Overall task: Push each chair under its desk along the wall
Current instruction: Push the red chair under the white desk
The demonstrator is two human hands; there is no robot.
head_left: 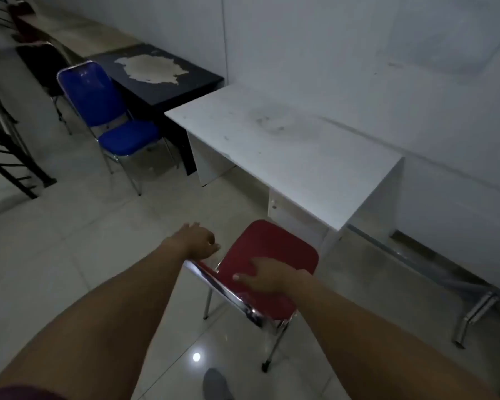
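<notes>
A red chair [274,243] with a chrome frame stands just in front of the white desk [286,151], its seat outside the desk's edge. My right hand [267,280] is closed over the top of the red backrest. At the backrest's left corner, my left hand [198,241] has its fingers spread, and I cannot tell whether it touches the frame. Further along the wall, a blue chair [107,111] stands pulled out beside the dark desk [168,82] with its peeled top. A black chair [42,66] is behind it.
A black stair railing [3,145] borders the tiled floor on the left. A chrome frame with legs [474,313] lies low along the wall to the right of the white desk. My foot [215,383] is below the red chair.
</notes>
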